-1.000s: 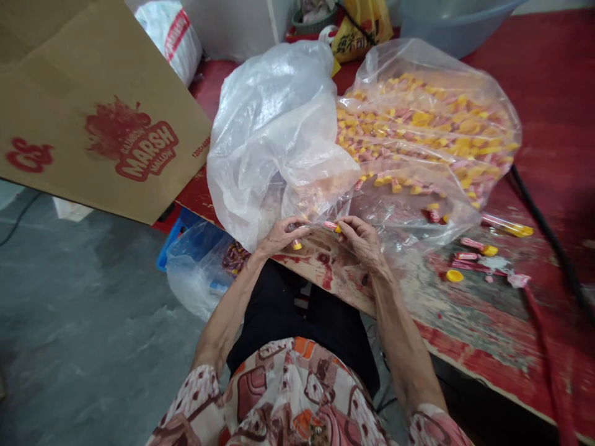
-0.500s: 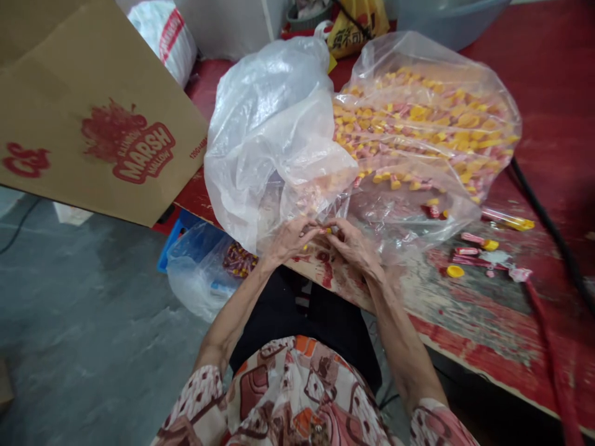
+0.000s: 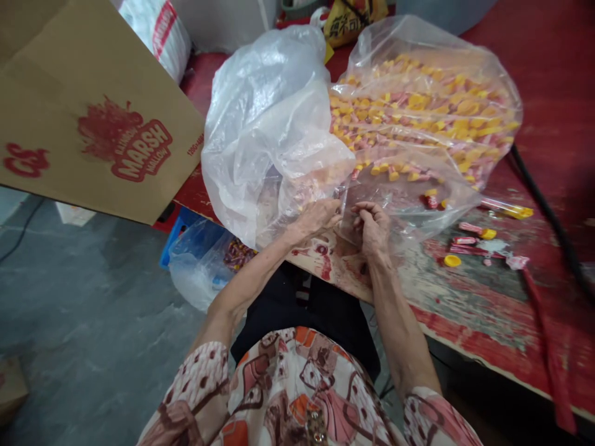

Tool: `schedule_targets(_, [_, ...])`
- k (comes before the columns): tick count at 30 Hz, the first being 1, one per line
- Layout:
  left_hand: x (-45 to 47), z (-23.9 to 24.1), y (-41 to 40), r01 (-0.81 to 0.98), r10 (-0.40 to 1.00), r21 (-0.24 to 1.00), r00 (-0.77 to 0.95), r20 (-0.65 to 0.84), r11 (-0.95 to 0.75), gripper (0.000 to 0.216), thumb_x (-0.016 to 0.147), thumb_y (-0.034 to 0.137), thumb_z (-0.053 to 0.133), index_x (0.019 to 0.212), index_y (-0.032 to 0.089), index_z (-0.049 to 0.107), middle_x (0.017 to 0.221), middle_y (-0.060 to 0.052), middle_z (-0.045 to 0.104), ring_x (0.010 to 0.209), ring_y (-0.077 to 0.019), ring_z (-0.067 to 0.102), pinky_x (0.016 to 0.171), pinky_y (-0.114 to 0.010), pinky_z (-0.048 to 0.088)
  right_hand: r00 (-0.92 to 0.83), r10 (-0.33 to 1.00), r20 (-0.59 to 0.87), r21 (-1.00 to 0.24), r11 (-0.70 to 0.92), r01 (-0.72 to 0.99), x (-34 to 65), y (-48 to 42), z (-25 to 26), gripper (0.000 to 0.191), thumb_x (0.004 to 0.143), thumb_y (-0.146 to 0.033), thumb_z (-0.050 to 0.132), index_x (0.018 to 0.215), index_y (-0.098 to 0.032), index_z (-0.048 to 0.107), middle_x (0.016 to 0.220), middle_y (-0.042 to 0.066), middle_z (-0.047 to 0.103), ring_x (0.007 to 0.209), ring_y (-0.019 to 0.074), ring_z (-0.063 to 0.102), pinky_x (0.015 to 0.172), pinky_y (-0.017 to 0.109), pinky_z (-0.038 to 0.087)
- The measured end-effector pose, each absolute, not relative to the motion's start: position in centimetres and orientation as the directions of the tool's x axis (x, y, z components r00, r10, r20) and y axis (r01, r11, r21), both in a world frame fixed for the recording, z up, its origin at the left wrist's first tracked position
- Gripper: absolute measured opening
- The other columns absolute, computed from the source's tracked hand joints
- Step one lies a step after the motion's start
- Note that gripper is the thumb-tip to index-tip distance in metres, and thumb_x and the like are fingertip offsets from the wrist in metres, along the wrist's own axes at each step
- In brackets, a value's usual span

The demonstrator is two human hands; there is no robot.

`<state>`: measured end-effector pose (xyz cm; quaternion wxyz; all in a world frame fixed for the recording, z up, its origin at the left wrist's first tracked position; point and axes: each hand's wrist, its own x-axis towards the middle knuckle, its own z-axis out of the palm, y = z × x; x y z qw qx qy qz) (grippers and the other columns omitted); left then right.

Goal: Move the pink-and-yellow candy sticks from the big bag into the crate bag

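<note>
My left hand (image 3: 318, 218) is at the table's front edge, at the mouth of a milky plastic bag (image 3: 264, 118). Its fingers stretch out to the right over the bag's crumpled edge, and I see nothing held in them. Just to the right, my right hand (image 3: 373, 226) is raised by the loose film of a clear bag (image 3: 418, 204). The fingers are loosely bent, with the index finger and thumb apart. Inside the clear bag lie many small pink pieces with yellow caps (image 3: 409, 118), which look like candies. Pinkish contents show faintly through the milky bag.
A large cardboard box (image 3: 93, 124) printed "Marsh Mallow" stands at left. On the red table's right side lie loose candies (image 3: 469, 240), a yellow cap (image 3: 452, 261), a clear tube (image 3: 506, 208) and a black cable (image 3: 548, 217). Below sits a blue crate (image 3: 174, 238) with a bag.
My hands were together, fingertips meeting around a small yellow-tipped piece. Now they are apart: the left has shifted right and up, the right has moved outward, and the piece no longer shows.
</note>
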<state>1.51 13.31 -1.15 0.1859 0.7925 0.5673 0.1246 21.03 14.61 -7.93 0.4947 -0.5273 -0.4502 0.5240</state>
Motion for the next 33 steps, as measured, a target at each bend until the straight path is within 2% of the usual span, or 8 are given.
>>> schedule_targets(4, [0.8, 1.4, 12.2, 0.840, 0.950, 0.486, 0.307, -0.054, -0.243, 0.013, 0.113, 0.032, 0.071, 0.113, 0.024, 0.082, 0.105, -0.005, 0.083, 0.100, -0.0254, 0.080, 0.096, -0.037, 0.065, 0.029, 0.990, -0.139, -0.980, -0.133, -0.150, 21.0, 15.1, -7.9, 0.020, 0.088, -0.041, 0.068, 0.100, -0.025, 0.069, 0.091, 0.001, 0.077, 0.059, 0.0123, 0.055, 0.054, 0.025, 0.040])
schedule_targets(7, [2.3, 1.9, 10.3, 0.902, 0.973, 0.386, 0.226, -0.038, -0.195, 0.016, 0.118, 0.030, 0.066, 0.126, 0.024, 0.079, 0.124, -0.008, 0.082, 0.117, -0.0266, 0.079, 0.106, -0.039, 0.063, 0.010, 0.988, -0.157, -0.970, -0.152, -0.191, 20.9, 15.1, -7.7, 0.024, 0.083, -0.044, 0.072, 0.097, -0.025, 0.069, 0.089, 0.000, 0.076, 0.058, 0.0107, 0.053, 0.053, 0.023, 0.038])
schedule_targets(13, [4.9, 1.3, 9.0, 0.949, 0.974, 0.288, 0.178, -0.141, -0.131, 0.017, 0.117, 0.027, 0.068, 0.133, 0.020, 0.072, 0.130, -0.011, 0.079, 0.108, -0.0265, 0.080, 0.081, -0.033, 0.060, 0.012, 0.986, -0.168, -0.969, -0.163, -0.184, 20.6, 14.7, -7.2, 0.028, 0.077, -0.046, 0.069, 0.095, -0.025, 0.069, 0.085, 0.000, 0.076, 0.059, 0.0122, 0.053, 0.056, 0.024, 0.038])
schedule_targets(20, [4.8, 0.2, 7.6, 0.933, 0.986, 0.322, 0.136, 0.100, -0.162, 0.015, 0.121, 0.028, 0.061, 0.131, 0.021, 0.071, 0.132, -0.012, 0.075, 0.112, -0.0245, 0.078, 0.082, -0.030, 0.058, -0.027, 0.990, -0.137, -0.986, -0.139, -0.097, 20.6, 14.9, -7.8, 0.033, 0.084, -0.054, 0.069, 0.098, -0.025, 0.069, 0.085, 0.001, 0.074, 0.062, 0.0142, 0.053, 0.058, 0.026, 0.040])
schedule_targets(24, [4.3, -1.1, 8.4, 0.847, 0.996, 0.525, 0.084, 0.011, -0.077, 0.006, 0.112, 0.025, 0.074, 0.111, 0.020, 0.071, 0.116, -0.007, 0.075, 0.101, -0.0223, 0.074, 0.084, -0.031, 0.057, 0.055, 0.998, -0.041, -0.997, -0.044, 0.062, 20.7, 15.0, -8.4, 0.030, 0.094, -0.049, 0.059, 0.107, -0.024, 0.071, 0.090, 0.003, 0.074, 0.068, 0.0183, 0.061, 0.067, 0.032, 0.053])
schedule_targets(28, [2.9, -0.2, 9.6, 0.501, 0.993, 0.860, 0.002, -0.116, 0.100, 0.025, 0.110, 0.040, 0.079, 0.099, 0.020, 0.071, 0.093, -0.001, 0.072, 0.085, -0.0182, 0.070, 0.084, -0.031, 0.059, 0.124, 0.953, 0.277, -0.879, 0.199, 0.434, 22.0, 17.3, -8.3, 0.032, 0.103, -0.031, 0.048, 0.123, -0.023, 0.072, 0.116, 0.015, 0.077, 0.105, 0.0302, 0.074, 0.103, 0.050, 0.062])
schedule_targets(30, [2.5, 0.5, 9.7, 0.299, 0.977, 0.930, -0.043, -0.209, 0.213, 0.034, 0.111, 0.052, 0.077, 0.101, 0.020, 0.072, 0.088, 0.001, 0.070, 0.072, -0.0151, 0.066, 0.074, -0.029, 0.058, 0.133, 0.928, 0.348, -0.779, 0.207, 0.592, 22.8, 19.6, -7.9, 0.037, 0.102, -0.023, 0.047, 0.129, -0.021, 0.072, 0.129, 0.021, 0.075, 0.124, 0.0347, 0.071, 0.114, 0.055, 0.059])
schedule_targets(33, [2.2, 1.0, 9.3, 0.158, 0.953, 0.940, -0.068, -0.296, 0.303, 0.041, 0.111, 0.061, 0.075, 0.104, 0.021, 0.072, 0.084, 0.003, 0.067, 0.063, -0.0124, 0.061, 0.064, -0.026, 0.054, 0.098, 0.955, 0.281, -0.620, 0.103, 0.778, 23.9, 23.1, -7.7, 0.038, 0.105, -0.021, 0.050, 0.138, -0.018, 0.070, 0.140, 0.024, 0.071, 0.131, 0.0367, 0.069, 0.113, 0.053, 0.059])
